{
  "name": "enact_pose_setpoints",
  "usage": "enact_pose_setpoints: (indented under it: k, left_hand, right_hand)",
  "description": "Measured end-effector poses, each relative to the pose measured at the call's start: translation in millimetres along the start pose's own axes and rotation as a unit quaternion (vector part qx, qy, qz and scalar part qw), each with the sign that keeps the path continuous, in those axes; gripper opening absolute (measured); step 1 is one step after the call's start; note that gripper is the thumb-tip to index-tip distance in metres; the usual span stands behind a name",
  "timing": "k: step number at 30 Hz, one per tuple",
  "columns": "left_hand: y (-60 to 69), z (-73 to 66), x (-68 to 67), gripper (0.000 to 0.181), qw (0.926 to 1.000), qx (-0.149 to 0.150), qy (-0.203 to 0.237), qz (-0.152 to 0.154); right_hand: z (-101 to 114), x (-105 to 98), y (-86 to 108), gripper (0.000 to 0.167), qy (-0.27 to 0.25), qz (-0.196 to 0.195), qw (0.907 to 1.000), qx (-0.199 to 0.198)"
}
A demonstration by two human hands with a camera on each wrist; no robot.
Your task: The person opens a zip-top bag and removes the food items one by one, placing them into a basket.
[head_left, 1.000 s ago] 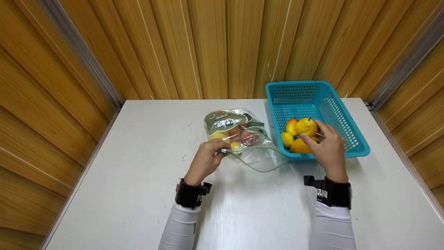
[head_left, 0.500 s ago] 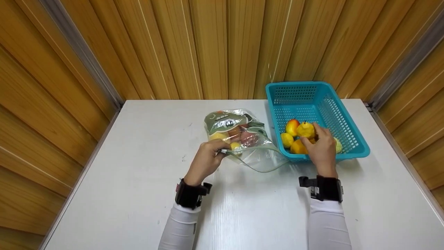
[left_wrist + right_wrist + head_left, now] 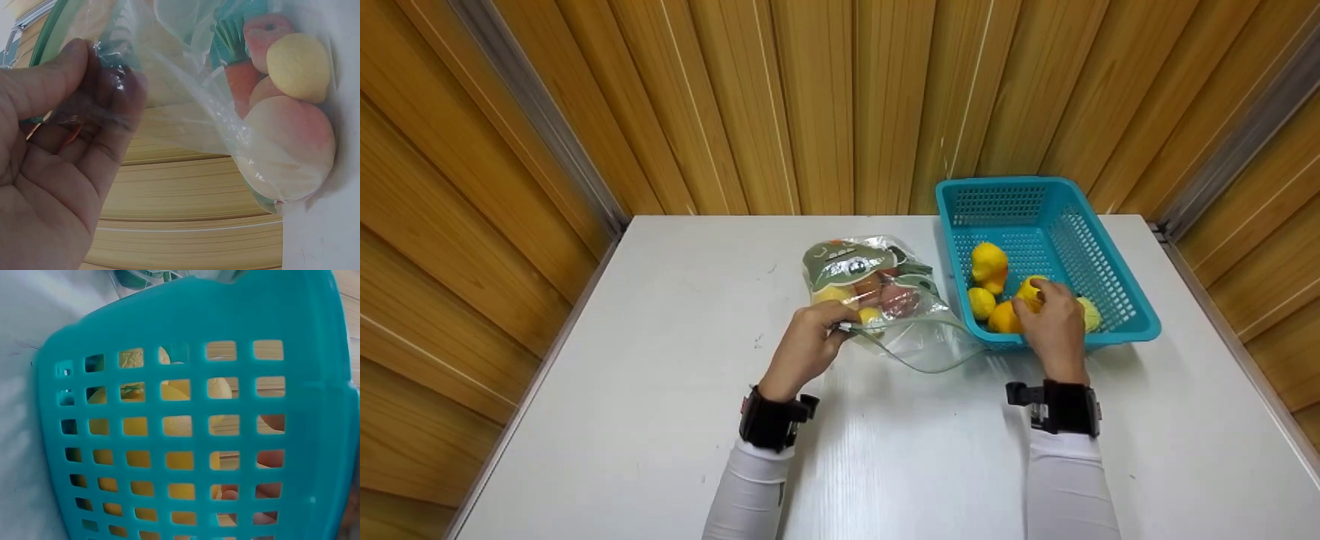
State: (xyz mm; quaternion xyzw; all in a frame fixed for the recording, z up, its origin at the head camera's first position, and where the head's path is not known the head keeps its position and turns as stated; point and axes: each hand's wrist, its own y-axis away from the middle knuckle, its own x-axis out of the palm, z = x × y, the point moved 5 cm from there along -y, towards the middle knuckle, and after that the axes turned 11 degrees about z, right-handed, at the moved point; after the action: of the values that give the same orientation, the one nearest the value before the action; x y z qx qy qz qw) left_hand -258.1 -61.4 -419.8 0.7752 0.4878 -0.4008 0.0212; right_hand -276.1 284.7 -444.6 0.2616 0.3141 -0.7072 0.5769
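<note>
A bag, clear with a printed green pattern (image 3: 847, 259), lies at table centre. Several fruits and a carrot (image 3: 242, 84) show inside it, among them a yellow fruit (image 3: 298, 67) and a large peach (image 3: 292, 143). My left hand (image 3: 802, 345) pinches its opening by the zip edge. My right hand (image 3: 1054, 326) reaches into a teal basket (image 3: 1110, 232), thumb and fingers bent beside a yellow fruit (image 3: 1033, 289); whether they grip it is unclear. A pear (image 3: 988, 259) lies at the basket's left, above a small yellow fruit (image 3: 981, 304) and an orange one (image 3: 1005, 319).
Behind the right fingers sits a pale green fruit (image 3: 1089, 315). The basket's perforated wall (image 3: 197, 439) partly hides fruits and fingertips from the right wrist camera. The white table (image 3: 660, 322) meets wood-patterned panels (image 3: 810, 105) at the back and sides.
My right hand moved left within the basket, and the pear left its fingers, now lying further left over the red-yellow fruit. The left hand and bag stayed in place.
</note>
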Motion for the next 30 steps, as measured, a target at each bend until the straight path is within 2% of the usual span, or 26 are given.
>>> enact_pose_setpoints:
  k: [6,11,16,20,24,30]
  left_hand:
    - [0.9,2.5,1.0,0.013,1.0,-0.007,0.003,0.001]
    - [1.1,1.1,0.4,0.014,1.0,0.003,0.002,-0.005]
    - [0.6,1.5,0.5,0.014,1.0,0.004,0.005,-0.006]
    - [0.7,1.3,0.1,0.013,1.0,0.001,0.007,-0.006]
    - [0.9,0.8,-0.4,0.014,0.9999,0.001,0.006,-0.01]
    - [0.3,1.6,-0.2,0.014,0.9998,-0.002,0.01,-0.015]
  right_hand:
    - [4.4,-1.4,1.9,0.039,-0.024,0.006,0.9996,-0.015]
    - [20.5,-9.8,8.9,0.033,-0.061,-0.023,0.9948,-0.079]
    - [43.7,-22.6,21.5,0.032,-0.088,-0.057,0.9841,-0.144]
    - [63.6,-28.8,33.3,0.032,-0.102,-0.06,0.9741,-0.193]
    - [84.5,-28.2,43.9,0.032,-0.112,-0.028,0.9601,-0.255]
    - [111.0,-15.1,56.8,0.032,-0.109,0.057,0.9288,-0.35]
